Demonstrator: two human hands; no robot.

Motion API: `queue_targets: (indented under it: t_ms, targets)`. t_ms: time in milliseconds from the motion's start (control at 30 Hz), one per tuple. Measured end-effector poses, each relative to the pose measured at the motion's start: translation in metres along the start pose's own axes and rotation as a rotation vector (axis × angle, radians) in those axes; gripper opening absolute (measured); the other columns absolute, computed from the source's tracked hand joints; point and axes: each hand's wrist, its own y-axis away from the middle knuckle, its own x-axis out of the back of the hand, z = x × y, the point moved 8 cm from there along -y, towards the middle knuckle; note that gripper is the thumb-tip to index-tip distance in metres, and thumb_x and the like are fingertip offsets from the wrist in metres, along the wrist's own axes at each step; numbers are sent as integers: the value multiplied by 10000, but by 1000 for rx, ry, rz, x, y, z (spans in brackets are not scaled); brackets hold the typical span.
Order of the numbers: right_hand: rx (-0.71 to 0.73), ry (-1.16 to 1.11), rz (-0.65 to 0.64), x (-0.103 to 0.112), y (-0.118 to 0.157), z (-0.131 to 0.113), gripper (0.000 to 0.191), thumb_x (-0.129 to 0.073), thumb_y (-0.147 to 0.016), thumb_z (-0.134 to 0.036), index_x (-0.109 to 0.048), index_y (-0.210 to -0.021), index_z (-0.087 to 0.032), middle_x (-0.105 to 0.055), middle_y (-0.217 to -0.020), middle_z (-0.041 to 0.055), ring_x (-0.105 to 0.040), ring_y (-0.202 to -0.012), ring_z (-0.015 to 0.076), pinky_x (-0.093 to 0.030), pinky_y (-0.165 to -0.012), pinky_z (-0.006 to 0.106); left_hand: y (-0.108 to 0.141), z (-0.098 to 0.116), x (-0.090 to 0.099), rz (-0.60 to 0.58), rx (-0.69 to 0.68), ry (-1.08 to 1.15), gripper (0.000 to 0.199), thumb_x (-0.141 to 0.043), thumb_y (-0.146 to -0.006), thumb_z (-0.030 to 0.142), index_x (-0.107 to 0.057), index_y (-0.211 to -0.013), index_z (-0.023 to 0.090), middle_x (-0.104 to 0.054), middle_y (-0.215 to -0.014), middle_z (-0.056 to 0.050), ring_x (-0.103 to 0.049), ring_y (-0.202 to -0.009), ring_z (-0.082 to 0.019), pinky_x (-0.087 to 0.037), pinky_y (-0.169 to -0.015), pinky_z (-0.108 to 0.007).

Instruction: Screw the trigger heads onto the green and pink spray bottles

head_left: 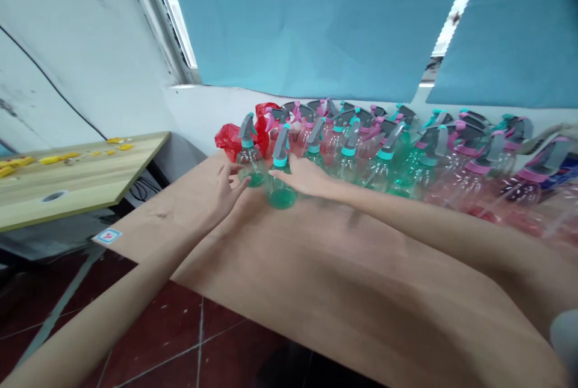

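Note:
My right hand [307, 176] is closed around a green spray bottle [281, 196] with a turquoise collar and grey trigger head, standing upright on the brown table. Its thumb lies across the front of the bottle. To the left, my left hand [228, 189] has its fingers apart beside a second green spray bottle [253, 176], also upright; the fingertips are at its side, and I cannot tell if they touch it. Several more green spray bottles [347, 162] with turquoise collars stand just right of my right hand.
Rows of clear pink spray bottles [469, 180] line the wall on the right. A red plastic bag [229, 140] lies behind the left bottles. The brown table [289, 255] ends at a front edge above red floor tiles. Yellow pieces [58, 158] lie on a wooden desk [90, 180] at left.

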Motion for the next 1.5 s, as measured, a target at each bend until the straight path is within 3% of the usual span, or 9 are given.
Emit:
queue_targets:
  t_ms: [167, 300, 433, 533, 667, 867, 1067, 1267, 1500]
  targets:
    - [100, 91, 32, 12, 54, 15, 501, -403, -935, -565, -472, -1206, -148, -662, -1105, 193, -647, -985, 363, -482, -773, 440, 34, 65, -15, -110, -67, 61, 237, -552, -884, 426, -597, -962, 207, -685, -1021, -64, -657, -941, -232, -544, -841, -402]
    - [113, 152, 41, 24, 93, 35, 395, -420, -933, -496, -485, -1131, -160, -665, -1042, 157, -662, -869, 319, -471, -681, 390, 57, 133, -46, -260, -240, 237, 412, -633, -839, 443, -540, -1155, 196, -640, -1193, -95, -627, -1054, -259, -515, -915, -426]
    - [104, 201, 38, 36, 122, 49, 401, -484, -894, -457, -514, -1154, -152, -655, -1078, 145, -666, -833, 303, -474, -651, 381, 59, 180, -77, -337, -267, 278, 635, -669, -816, 421, -389, -1340, 199, -537, -1342, -123, -554, -1186, -281, -472, -984, -441]
    - [93, 227, 45, 44, 138, 61, 451, -464, -904, -491, -556, -1172, -140, -642, -1149, 164, -672, -842, 303, -485, -671, 396, 52, 206, -96, -358, -261, 310, 581, -663, -821, 385, -411, -1315, 212, -545, -1335, -110, -553, -1187, -286, -447, -1005, -462]
    - [84, 280, 86, 55, 156, 80, 474, -453, -906, -553, -612, -1091, -147, -652, -1109, 159, -671, -818, 290, -491, -656, 385, 55, 233, -125, -463, -279, 438, 352, -624, -855, 288, -517, -1185, 223, -650, -1167, -48, -647, -996, -216, -507, -897, -386]
    - [78, 224, 163, 71, 179, 115, 616, -425, -850, -716, -571, -1080, -163, -663, -900, 118, -664, -768, 281, -498, -614, 377, 63, 255, -160, -480, -280, 564, 262, -578, -876, 260, -562, -1132, 206, -664, -1131, -58, -655, -971, -208, -519, -880, -384]
    - [199, 140, 60, 71, 195, 155, 637, -434, -861, -696, -522, -1160, -140, -653, -1070, 151, -634, -973, 303, -520, -810, 459, 59, 257, -180, -474, -259, 649, 286, -589, -880, 287, -587, -1155, 209, -667, -1159, -64, -633, -1066, -230, -510, -934, -403]
    - [132, 84, 36, 60, 209, 209, 559, -501, -903, -572, -509, -1272, -152, -590, -1280, 179, -573, -1173, 294, -484, -962, 482, 57, 258, -184, -496, -263, 667, 264, -592, -872, 288, -613, -1124, 213, -680, -1129, -55, -633, -1070, -243, -536, -882, -385]
    - [126, 87, 64, 45, 210, 221, 626, -526, -898, -554, -472, -1367, -143, -517, -1407, 181, -464, -1319, 289, -417, -1064, 492, 56, 260, -185, -542, -266, 604, 248, -554, -879, 301, -586, -1118, 243, -645, -764, 8, -639, -716, -182, -511, -608, -305]
